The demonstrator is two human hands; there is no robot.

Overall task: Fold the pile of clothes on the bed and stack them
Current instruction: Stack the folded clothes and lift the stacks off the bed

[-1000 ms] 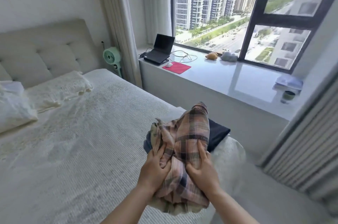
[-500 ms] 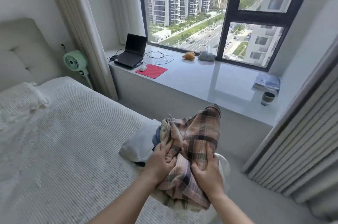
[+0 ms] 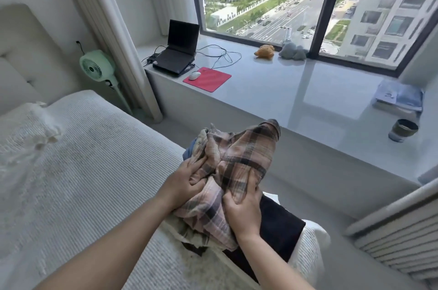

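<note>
Here we stand at the corner of the bed, where the pile of clothes lies, and the plaid shirt is bunched on top of it. We judge this shirt light, soft and limp, so it will sag and not keep any shape. Our left hand has its grip closed on a fold at the left side, and our right hand pinches the cloth near the middle. Better to take it at the shoulders or the collar, we think; these are hidden in the bunch.
</note>
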